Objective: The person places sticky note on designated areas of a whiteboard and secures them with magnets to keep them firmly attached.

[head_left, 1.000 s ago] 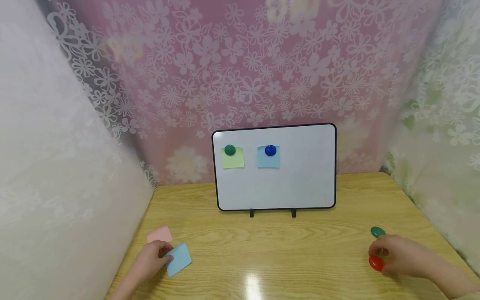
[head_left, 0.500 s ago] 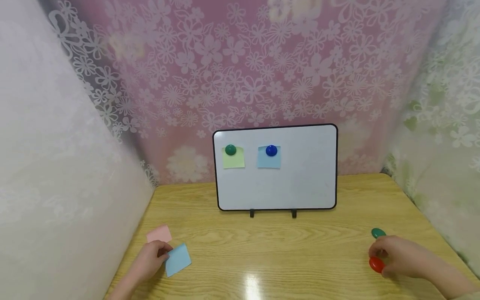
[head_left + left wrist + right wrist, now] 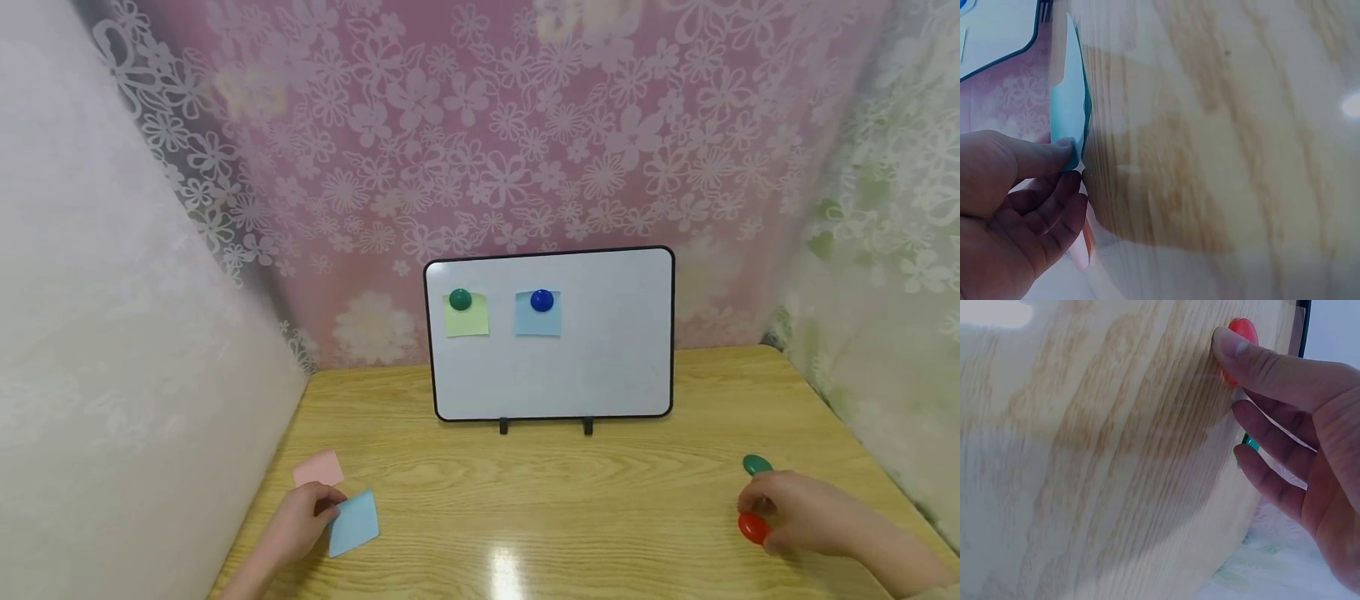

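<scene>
At the table's left, my left hand pinches a blue sticky note by its left edge; the left wrist view shows the thumb lying on the note. Just behind that hand a pink sticky note lies on the table, partly covered by the fingers. Over on the right, my right hand grips a red round magnet between thumb and fingers. A green magnet lies just behind the right hand, its lower side hidden by the fingers.
A whiteboard stands on small black feet at the table's back. On it, a green magnet holds a light green note, and a blue magnet holds a blue note. Patterned cloth surrounds the table.
The blue note in my left hand has turned slightly and shifted a little to the left. My right hand and the red magnet have hardly moved.
</scene>
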Tool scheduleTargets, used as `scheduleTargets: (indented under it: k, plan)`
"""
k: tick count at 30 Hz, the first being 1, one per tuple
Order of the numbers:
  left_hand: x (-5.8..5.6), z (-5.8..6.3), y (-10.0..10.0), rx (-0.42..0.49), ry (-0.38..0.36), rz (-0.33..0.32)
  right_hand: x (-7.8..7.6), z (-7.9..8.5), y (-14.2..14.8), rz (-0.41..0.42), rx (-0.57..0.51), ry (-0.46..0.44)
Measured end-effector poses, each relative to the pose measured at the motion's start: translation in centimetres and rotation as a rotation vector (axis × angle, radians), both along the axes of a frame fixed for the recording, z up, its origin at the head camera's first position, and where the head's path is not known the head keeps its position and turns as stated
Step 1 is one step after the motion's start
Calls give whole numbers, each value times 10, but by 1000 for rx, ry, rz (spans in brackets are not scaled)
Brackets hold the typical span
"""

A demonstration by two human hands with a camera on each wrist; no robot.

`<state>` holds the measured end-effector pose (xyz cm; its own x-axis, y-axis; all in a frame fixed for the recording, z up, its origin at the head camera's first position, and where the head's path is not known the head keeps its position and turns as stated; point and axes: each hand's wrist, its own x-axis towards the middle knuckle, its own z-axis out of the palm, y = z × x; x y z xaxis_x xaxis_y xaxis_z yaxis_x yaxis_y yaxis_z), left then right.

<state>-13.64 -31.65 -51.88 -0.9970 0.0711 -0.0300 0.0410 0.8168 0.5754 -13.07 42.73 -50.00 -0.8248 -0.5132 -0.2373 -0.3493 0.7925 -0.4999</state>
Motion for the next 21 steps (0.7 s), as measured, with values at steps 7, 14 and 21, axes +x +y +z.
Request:
scheduleTargets:
  k: [7, 14, 21]
  plan:
    - [0, 0, 2, -16, 19, -1, 2, -2, 4, -2, -27, 5]
    - [-1, -2, 0, -8, 44, -14, 3, -1, 6, 18, -47, 22]
    - [-2, -3, -2, 2, 43, -9, 4, -1, 6, 30, -69, 9]
